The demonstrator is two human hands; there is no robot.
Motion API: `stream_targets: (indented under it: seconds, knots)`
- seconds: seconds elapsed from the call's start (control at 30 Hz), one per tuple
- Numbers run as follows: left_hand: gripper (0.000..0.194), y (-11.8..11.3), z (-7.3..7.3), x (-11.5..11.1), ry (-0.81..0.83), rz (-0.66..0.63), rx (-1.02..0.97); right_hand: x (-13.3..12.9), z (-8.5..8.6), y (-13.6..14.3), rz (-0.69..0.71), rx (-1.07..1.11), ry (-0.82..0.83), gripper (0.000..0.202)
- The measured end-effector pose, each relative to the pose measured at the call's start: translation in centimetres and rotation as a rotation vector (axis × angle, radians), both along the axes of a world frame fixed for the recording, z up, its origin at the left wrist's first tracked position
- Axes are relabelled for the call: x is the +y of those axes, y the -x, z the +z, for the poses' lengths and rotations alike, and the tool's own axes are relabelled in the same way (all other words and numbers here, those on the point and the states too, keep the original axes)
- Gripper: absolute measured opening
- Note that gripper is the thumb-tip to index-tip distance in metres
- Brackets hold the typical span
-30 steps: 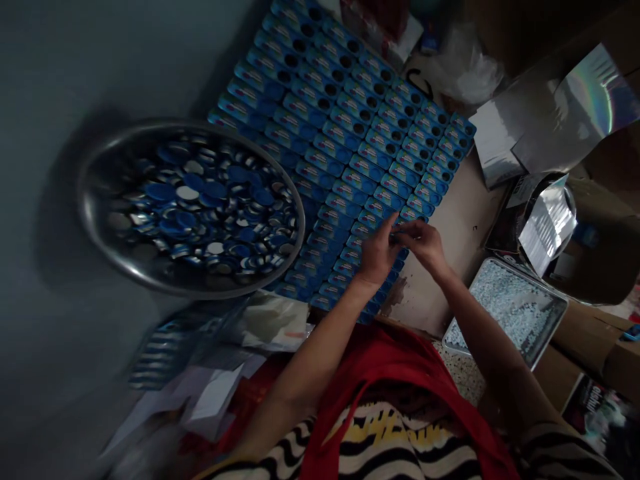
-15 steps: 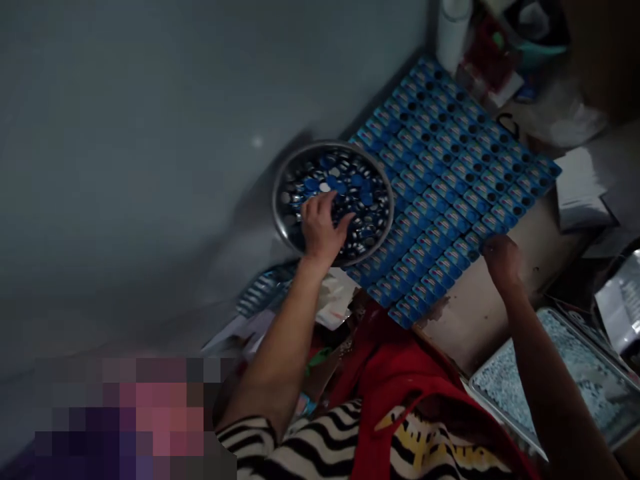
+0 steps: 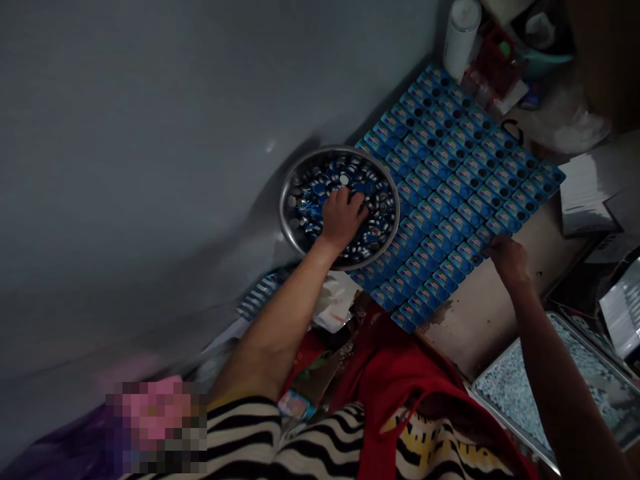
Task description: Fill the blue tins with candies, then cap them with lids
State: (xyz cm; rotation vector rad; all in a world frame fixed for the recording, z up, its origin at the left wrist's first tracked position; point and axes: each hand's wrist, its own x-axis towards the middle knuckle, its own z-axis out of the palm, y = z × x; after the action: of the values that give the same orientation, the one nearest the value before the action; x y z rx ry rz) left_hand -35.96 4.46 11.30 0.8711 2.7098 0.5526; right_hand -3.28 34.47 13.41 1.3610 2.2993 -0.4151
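Note:
A round metal bowl (image 3: 285,217) holds a heap of small round tins (image 3: 385,217), blue and silver. My left hand (image 3: 341,217) reaches into it from the near side, fingers bent and apart over the tins, with nothing seen held. Beside the bowl lie tight rows of small blue printed cards (image 3: 430,212), many with a dark round spot at one end. At their near right edge is my right hand (image 3: 509,261), thumb and fingers pinched together against an end card. Whatever lies between those fingertips is too small and dark to make out.
A tray of pale blue pellets (image 3: 515,380) stands at the lower right. Stacked white papers (image 3: 585,190) lie right of the cards. A white canister (image 3: 461,40) and a teal basin (image 3: 550,63) are at the back. The grey wall (image 3: 150,133) borders the left.
My left hand has moved slightly right and deeper among the tins, its fingers more bent. The right hand stays at the cards' edge. The whole view has shifted slightly.

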Motion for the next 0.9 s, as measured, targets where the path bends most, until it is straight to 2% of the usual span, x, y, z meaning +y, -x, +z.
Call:
stream_targets:
  seconds: [0.1,0.23,0.3,0.4,0.5,0.57,0.67,0.77,0.9]
  knots:
    - [0.008,0.9,1.0,-0.3,-0.177,0.182,-0.076,-0.4,0.9,-0.9,0.018,0.084,0.001,0.023]
    - [0.019,1.5,2.8,-0.6,-0.444,0.527,-0.408,-1.6,2.5,-1.0,-0.098,0.269,0.019,0.023]
    - [0.026,1.6,4.0,-0.5,-0.525,0.615,-0.588,-3.2,3.3,0.2,-0.164,0.438,0.080,0.030]
    - [0.036,1.0,5.8,-0.1,-0.610,0.564,-0.800,-6.7,4.0,4.3,-0.213,0.745,0.320,0.042]
    - [0.044,-0.2,7.3,0.8,-0.636,0.508,-0.982,-10.5,4.5,10.2,-0.141,1.003,0.570,0.041]
    - [0.045,-1.1,8.0,1.3,-0.606,0.496,-1.075,-12.3,4.4,14.2,0.063,1.152,0.584,0.033]
    - [0.041,-2.0,8.4,1.4,-0.560,0.443,-1.144,-13.7,3.6,18.6,0.391,1.185,0.555,0.045]
    - [0.048,-2.2,8.1,0.8,-0.516,0.377,-1.162,-14.2,2.6,20.1,0.550,1.124,0.574,0.049]
    - [0.073,-2.4,8.5,0.0,-0.395,0.299,-1.184,-14.5,2.8,18.1,0.545,1.099,0.612,0.040]
